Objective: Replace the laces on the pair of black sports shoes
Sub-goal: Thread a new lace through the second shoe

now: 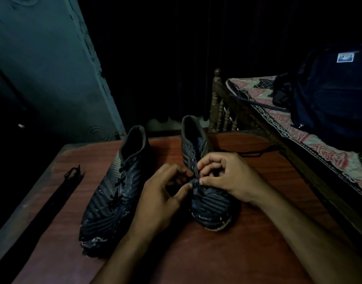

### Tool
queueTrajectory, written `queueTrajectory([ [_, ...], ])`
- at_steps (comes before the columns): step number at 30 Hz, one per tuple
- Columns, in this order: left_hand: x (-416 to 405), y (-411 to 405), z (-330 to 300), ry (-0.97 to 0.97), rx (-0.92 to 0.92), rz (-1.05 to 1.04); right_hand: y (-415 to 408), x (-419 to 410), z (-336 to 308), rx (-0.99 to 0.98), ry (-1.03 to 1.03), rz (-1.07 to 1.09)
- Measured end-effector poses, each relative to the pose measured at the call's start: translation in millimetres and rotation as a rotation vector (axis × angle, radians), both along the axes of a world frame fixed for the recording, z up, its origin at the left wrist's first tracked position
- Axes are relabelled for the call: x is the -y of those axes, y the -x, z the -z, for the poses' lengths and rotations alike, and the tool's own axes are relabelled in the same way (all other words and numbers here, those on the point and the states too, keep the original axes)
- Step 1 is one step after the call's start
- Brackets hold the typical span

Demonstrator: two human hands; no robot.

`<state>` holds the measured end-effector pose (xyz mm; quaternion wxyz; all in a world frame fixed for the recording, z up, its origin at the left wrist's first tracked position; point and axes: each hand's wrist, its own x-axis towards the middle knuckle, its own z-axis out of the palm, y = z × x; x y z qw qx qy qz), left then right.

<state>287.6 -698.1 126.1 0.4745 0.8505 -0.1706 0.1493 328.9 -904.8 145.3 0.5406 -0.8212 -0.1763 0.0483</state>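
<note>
Two black sports shoes stand on a reddish wooden table, toes toward me. The left shoe has a black lace threaded through its eyelets. Over the right shoe, my left hand and my right hand meet at the lower eyelets. Both pinch a black lace there between thumb and fingertips. More black lace trails on the table behind my right hand. The room is dim, so the lace's path through the eyelets is hard to make out.
A bundle of black laces lies along the table's left side. A bed with a patterned sheet and carved wooden frame stands to the right, bearing a dark backpack. A teal door is at the back left.
</note>
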Motion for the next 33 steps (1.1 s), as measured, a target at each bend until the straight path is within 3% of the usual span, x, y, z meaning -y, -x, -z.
queueTrajectory([
  [8, -3.9, 3.5, -1.2, -0.095, 0.123, 0.016, 1.2, -0.6, 0.1, 0.009, 0.007, 0.034],
  [16, 3.9, 7.1, -7.7, -0.316, 0.196, 0.012, 2.8, 12.1, -11.0, -0.033, -0.038, -0.098],
  [21, 2.8, 8.2, -5.4, -0.226, 0.165, -0.022, -1.0, 28.0, -18.5, -0.053, -0.260, -0.021],
  [24, 2.8, 7.0, -2.2, -0.193, 0.150, -0.031, -3.2, 41.2, -23.0, -0.037, -0.280, 0.030],
  [28, 4.4, 5.5, -0.6, -0.177, 0.146, -0.031, -3.6, 48.8, -29.8, 0.010, -0.113, 0.046],
  [33, 3.7, 6.9, -1.0, -0.147, 0.139, -0.030, -3.4, 68.9, -46.5, 0.153, 0.448, 0.100],
])
